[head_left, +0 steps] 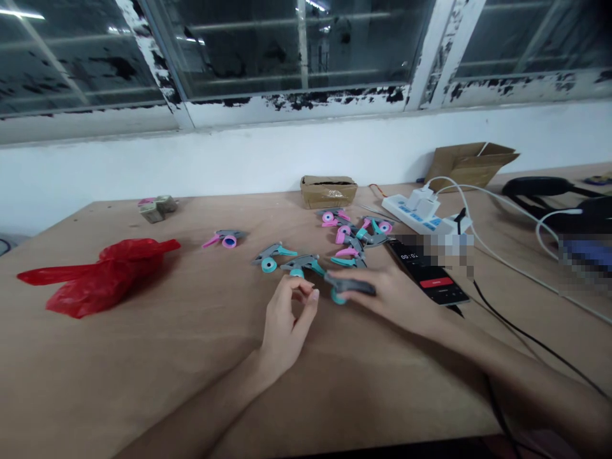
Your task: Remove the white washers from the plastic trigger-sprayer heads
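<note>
Piece in hand: a small lever-shaped part, dark grey body, slightly blurred, with a round teal end low on its left side. It is just above or on the wooden table; contact cannot be made out from where I stand. It lies just right of the left hand's fingertips.

Right hand: closed on the grey body, fingers and thumb pinching it from the right, palm turned down.

Left hand: thumb and forefinger curled toward each other, narrow gap at the tips; cannot tell whether anything small sits between them. Just beyond it, partly hidden by the fingers, is a grey-and-teal part.

Nearby: a second teal-wheeled part to the left, a pink-and-grey part farther left, and a loose cluster of pink and teal parts beyond the right hand. A phone lies beside the right wrist.
</note>
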The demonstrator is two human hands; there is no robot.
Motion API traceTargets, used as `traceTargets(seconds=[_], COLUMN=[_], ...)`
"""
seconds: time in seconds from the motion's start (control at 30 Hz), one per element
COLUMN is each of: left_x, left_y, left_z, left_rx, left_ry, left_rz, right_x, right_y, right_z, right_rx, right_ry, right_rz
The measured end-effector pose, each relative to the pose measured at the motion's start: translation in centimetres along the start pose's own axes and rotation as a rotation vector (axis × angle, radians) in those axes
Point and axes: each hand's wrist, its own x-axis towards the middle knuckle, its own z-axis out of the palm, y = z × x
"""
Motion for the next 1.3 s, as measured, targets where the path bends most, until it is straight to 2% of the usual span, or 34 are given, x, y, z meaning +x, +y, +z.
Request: traceTargets(seconds=[0.07,0.17,0.23,0.3,0.37,0.53,0.9,1.3], left_x=[-0.1,-0.1,-0.2,-0.1,-0.1,-0.1,-0.2,-0.1], left_y=[0.1,0.4,0.8,1.0,1.2,1.0,0.2,0.0], left_z=[0.0,-0.2,-0.3,-0.4,-0.5,-0.3,0.1,0.7], left_rx=[-0.009,-0.002,0.013,0.038,0.076,0.111,0.218,0.340], left_ry=[-0.006,-0.007,-0.005,-0.013,-0.025,-0.019,0.022,0.019], left_rz=[0.030,0.120,0.180,0.226,0.268,0.330,0.312,0.231], right_x=[0.4,0.7,0.6,0.6,0.6,0.5,0.1,0.1], right_y=[-0.2,-0.4,-0.4,-0.3,-0.1,0.4,1.1,0.5], right_z=[0.0,0.9,1.7,2.3,2.7,3.0,4.3,4.9], right_rx=[0.309,0.831,1.087,1.227,1.285,1.361,1.412,1.367], right_ry=[0.044,-0.055,-0.130,-0.171,-0.212,-0.241,-0.064,0.102], right_rz=[0.198,0.472,0.583,0.648,0.666,0.576,0.547,0.546])
